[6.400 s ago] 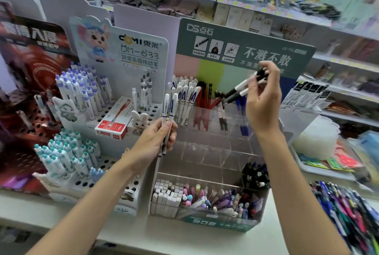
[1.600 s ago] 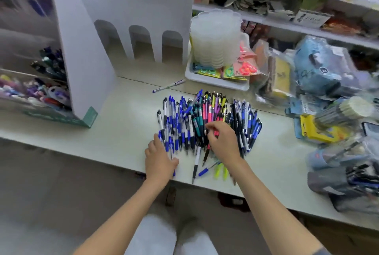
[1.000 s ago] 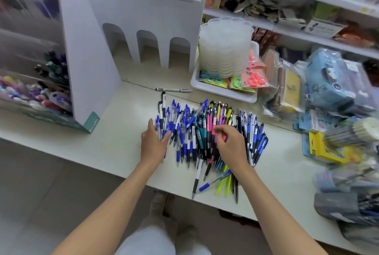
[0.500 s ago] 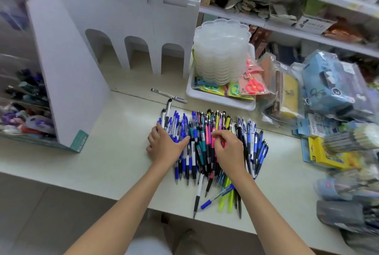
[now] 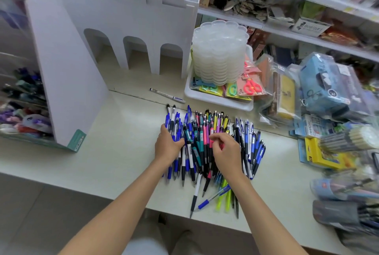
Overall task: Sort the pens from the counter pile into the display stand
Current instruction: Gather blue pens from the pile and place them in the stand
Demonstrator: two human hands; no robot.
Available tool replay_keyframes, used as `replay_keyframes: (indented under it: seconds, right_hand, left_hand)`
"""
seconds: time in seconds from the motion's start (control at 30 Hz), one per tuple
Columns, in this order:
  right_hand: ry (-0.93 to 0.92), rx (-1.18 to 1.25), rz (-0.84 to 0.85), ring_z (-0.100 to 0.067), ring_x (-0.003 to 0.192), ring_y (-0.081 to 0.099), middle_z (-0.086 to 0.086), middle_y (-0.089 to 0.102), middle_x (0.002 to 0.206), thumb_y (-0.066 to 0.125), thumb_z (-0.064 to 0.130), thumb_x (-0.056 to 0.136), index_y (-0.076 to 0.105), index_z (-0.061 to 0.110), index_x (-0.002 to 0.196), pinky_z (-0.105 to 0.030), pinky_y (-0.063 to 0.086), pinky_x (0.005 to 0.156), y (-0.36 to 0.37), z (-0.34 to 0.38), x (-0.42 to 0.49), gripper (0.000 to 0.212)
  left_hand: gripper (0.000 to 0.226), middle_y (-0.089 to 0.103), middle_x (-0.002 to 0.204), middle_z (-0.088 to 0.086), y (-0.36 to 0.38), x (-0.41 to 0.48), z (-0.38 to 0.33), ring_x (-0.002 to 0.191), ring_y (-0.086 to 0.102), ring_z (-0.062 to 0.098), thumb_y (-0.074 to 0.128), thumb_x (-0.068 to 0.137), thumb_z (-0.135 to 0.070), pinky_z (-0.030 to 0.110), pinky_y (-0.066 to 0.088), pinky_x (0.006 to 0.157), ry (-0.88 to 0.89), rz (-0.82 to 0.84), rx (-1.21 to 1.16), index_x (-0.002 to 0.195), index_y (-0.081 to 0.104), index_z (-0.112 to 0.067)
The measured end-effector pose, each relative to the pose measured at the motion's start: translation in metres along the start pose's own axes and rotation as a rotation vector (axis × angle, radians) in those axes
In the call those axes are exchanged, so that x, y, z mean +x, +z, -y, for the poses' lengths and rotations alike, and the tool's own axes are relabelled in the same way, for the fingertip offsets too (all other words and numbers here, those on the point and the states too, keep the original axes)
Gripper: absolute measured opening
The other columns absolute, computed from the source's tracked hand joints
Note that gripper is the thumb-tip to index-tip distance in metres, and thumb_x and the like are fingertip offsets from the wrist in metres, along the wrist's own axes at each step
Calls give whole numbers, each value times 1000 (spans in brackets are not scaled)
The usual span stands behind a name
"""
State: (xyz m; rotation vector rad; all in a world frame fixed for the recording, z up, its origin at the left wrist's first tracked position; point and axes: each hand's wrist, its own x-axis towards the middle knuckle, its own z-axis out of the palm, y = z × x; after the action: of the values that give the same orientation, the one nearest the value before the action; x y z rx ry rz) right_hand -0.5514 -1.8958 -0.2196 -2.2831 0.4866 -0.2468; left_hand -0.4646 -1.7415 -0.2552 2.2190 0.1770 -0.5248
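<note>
Left hand (image 5: 167, 146): palm down on the left edge of the pile (image 5: 217, 123); fingers fairly straight, laid forward over blue pens; thumb out toward the middle; released, pressing rather than grasping.
Right hand (image 5: 225, 152): on the middle of the pile; fingers curled under; thumb and fingertips pinch a pink pen (image 5: 221, 146), most of it hidden by the hand.
Stand (image 5: 67, 90): far left; white side panel faces the pile, with a teal strip at its foot; its clear front bins hold coloured pens, blurred; well apart from the pile.
Arched card (image 5: 133, 29): white, right of the stand and farther back; three arched openings along its foot; printed boxes stand along its top.
Counter (image 5: 123, 162): pale top; carries stand, pile and tray.
Lone pen (image 5: 167, 96): white with a dark end; lies slanted beyond the pile, apart from it, near the tray's left corner.
Pile: pens side by side, tips toward the near edge; blue at left; teal, pink, yellow and purple in the middle; blue, white and black at right; a few lie lower, reaching toward the near edge: one black-and-white, one blue-gripped, some yellow-green.
Tray (image 5: 219, 104): white; just beyond the pile's right half.
Lids (image 5: 219, 54): upright stack of clear scalloped pieces in the tray.
Scissors (image 5: 251, 85): red pair in a packet, leaning at the stack's right.
Yellow box (image 5: 320, 156): right of the pile, among blurred packets.
Shelf (image 5: 287, 31): behind; stocked, blurred.
</note>
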Motion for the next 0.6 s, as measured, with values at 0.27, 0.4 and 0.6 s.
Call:
replay_keyframes:
  seconds: [0.27, 0.4, 0.6]
  right_hand:
    - [-21, -24, 20, -11, 94, 62, 8, 65, 93, 54, -1, 93, 72, 12, 101, -36, 51, 97, 3, 10, 1, 23]
    - [-34, -17, 49, -12, 94, 62, 8, 65, 94, 55, -1, 93, 71, 12, 101, -38, 53, 93, 10, 17, 3, 23]
    - [-77, -54, 121, -10, 98, 60, 6, 68, 99, 55, 1, 93, 71, 13, 105, -36, 50, 98, 26, 30, 9, 23]
  left_hand:
    - [39, 59, 107, 6, -18, 9, 6, 77, 55, 12, 66, 92, -17, 20, 44, 59, 3, 93, -202, 126, 47, -9]
    - [31, 67, 94, 10, -36, 15, 13, 68, 62, 17, 61, 93, -10, 29, 53, 59, -26, 129, -408, 122, 47, -11]
    - [23, 67, 88, 9, -60, 18, 15, 63, 58, 13, 64, 95, -23, 22, 50, 56, 44, 140, -471, 113, 53, -11]
